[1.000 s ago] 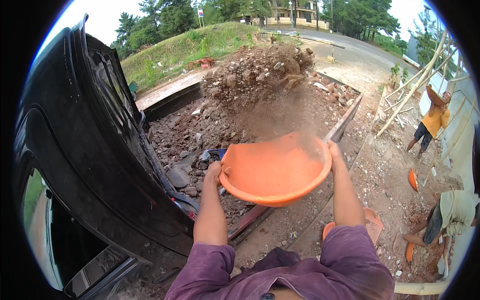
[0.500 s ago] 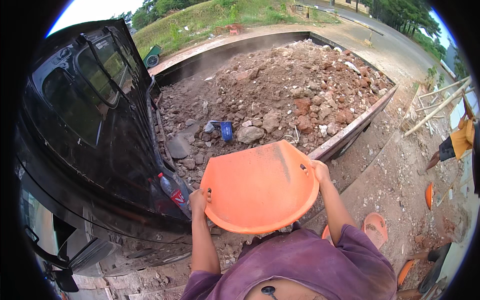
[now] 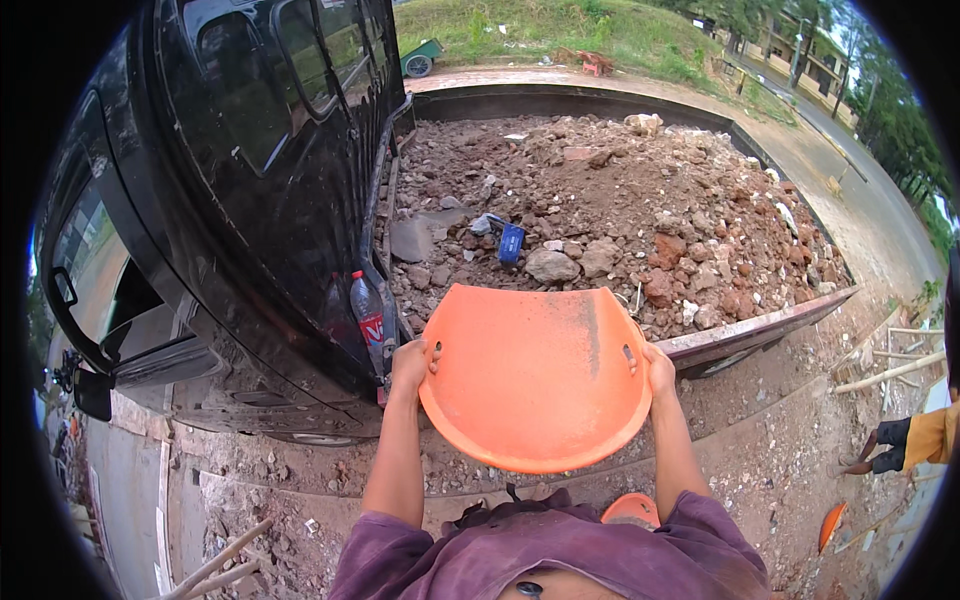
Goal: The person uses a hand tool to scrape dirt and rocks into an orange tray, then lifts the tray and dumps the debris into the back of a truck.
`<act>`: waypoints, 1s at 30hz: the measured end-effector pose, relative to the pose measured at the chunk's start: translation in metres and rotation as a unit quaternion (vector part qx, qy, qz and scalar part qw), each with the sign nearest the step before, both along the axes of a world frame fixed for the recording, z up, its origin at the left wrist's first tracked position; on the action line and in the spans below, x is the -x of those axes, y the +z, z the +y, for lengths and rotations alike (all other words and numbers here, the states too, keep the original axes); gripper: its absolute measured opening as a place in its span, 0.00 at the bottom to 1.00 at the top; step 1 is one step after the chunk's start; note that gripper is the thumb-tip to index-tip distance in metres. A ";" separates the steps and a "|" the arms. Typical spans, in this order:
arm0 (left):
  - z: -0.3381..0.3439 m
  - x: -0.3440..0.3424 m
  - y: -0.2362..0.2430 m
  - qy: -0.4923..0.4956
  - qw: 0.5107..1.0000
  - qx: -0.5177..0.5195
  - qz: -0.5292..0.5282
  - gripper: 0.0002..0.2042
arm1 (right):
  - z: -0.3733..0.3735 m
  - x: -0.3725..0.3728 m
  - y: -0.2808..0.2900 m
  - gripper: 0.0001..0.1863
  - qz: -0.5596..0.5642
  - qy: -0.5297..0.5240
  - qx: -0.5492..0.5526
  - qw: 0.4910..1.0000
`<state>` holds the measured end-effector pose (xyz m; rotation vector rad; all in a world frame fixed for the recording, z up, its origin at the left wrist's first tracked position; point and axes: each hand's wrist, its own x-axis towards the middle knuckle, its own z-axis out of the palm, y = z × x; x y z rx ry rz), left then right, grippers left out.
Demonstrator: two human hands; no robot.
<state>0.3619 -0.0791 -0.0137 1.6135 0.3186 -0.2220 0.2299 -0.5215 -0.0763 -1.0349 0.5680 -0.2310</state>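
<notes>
L hand [image 3: 409, 367], R hand [image 3: 659, 370] clamped on orange basin [image 3: 525, 385] @ side holes; truck bed [image 3: 765, 325] w/ rubble [image 3: 640, 215].

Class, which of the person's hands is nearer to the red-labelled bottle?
Left. The left hand grips the orange basin's left side, just right of the bottle's lower end in the picture; the right hand grips the opposite side, farther away.

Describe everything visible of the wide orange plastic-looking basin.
The wide, orange, plastic-looking basin has a rounded near rim, straighter far edge and a slot on each side. A dark streak marks its right half; no load shows. The bare left hand and bare right hand grip its sides through the slots, holding it raised beside the rubble-filled truck bed.
</notes>
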 end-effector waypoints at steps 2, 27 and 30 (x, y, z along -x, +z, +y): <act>0.005 0.043 0.012 0.033 0.996 0.076 0.016 0.15 | -0.006 0.024 0.023 0.15 -0.032 0.045 -0.062 0.997; 0.388 0.749 -0.068 0.698 0.673 0.232 -0.079 0.14 | 0.690 0.215 0.092 0.28 0.135 0.758 0.160 0.618; 0.401 0.827 -0.075 0.788 0.551 0.254 -0.101 0.14 | 0.811 0.266 0.084 0.28 0.115 0.839 0.201 0.492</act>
